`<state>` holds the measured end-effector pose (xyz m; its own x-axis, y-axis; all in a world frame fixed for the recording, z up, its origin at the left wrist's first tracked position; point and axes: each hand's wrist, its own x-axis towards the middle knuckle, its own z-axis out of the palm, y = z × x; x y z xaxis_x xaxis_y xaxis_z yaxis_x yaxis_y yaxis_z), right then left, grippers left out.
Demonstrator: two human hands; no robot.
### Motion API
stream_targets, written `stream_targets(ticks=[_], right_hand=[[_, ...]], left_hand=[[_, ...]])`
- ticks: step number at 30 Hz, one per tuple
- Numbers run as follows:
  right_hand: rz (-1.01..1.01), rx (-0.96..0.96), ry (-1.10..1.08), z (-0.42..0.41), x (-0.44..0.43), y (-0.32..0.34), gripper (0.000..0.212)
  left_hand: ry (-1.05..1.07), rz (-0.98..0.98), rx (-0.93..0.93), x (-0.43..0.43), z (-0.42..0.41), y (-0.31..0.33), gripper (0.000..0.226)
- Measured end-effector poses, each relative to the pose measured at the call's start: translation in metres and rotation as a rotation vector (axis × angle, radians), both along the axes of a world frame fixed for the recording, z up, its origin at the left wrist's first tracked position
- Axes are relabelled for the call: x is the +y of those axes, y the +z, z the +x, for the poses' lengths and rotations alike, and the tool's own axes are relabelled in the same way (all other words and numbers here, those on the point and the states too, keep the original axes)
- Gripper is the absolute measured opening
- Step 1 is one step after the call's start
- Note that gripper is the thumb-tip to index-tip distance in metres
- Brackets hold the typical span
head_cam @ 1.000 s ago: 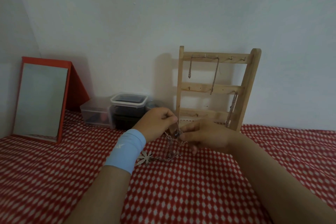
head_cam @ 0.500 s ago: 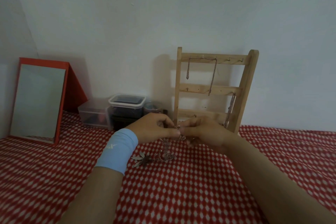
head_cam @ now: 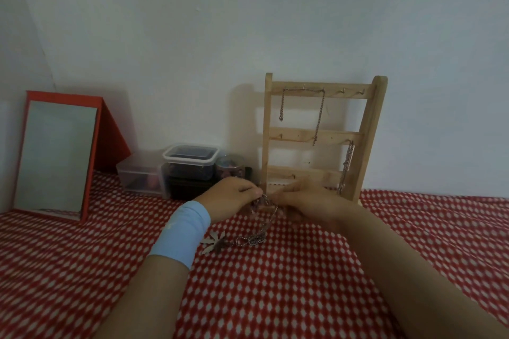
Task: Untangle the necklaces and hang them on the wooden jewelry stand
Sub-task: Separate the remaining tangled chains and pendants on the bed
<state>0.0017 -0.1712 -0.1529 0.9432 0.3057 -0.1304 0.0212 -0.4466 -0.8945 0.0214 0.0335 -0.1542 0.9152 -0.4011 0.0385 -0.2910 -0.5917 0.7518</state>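
Observation:
A tangled silver chain necklace (head_cam: 261, 228) hangs between my two hands just above the red checked cloth. Its flower-shaped pendant (head_cam: 213, 243) rests on the cloth below my left wrist. My left hand (head_cam: 231, 198), with a light blue wristband, pinches the chain at its top. My right hand (head_cam: 305, 201) pinches the same chain close by, fingertips nearly touching the left. The wooden jewelry stand (head_cam: 369, 129) leans against the wall right behind my hands. One chain (head_cam: 319, 115) hangs from its top rail and another chain (head_cam: 346, 168) from the middle rail at the right.
A red-framed mirror (head_cam: 55, 157) stands at the left against the wall. Clear plastic containers (head_cam: 190, 165) and a small jar (head_cam: 230, 168) sit between the mirror and the stand. The red-and-white cloth (head_cam: 275, 297) covers the whole surface.
Both hands have stayed together on the chain in front of the stand's base. The hanging loop of chain and the pendant have shifted slightly on the cloth.

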Motion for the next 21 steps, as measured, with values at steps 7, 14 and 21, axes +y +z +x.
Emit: stream_targets(ticks=[7, 14, 21], right_hand=[[-0.044, -0.04, 0.06, 0.001, -0.004, -0.002, 0.027], [0.426, 0.117, 0.125, 0.007, 0.001, -0.009, 0.032], [0.503, 0.077, 0.14, 0.004, 0.018, -0.009, 0.032]], left_hand=[[0.023, -0.417, 0.255, -0.004, 0.003, -0.008, 0.039], [-0.016, -0.8, 0.38, -0.003, -0.005, -0.003, 0.024], [-0.079, -0.654, 0.239, -0.002, -0.008, 0.008, 0.02]])
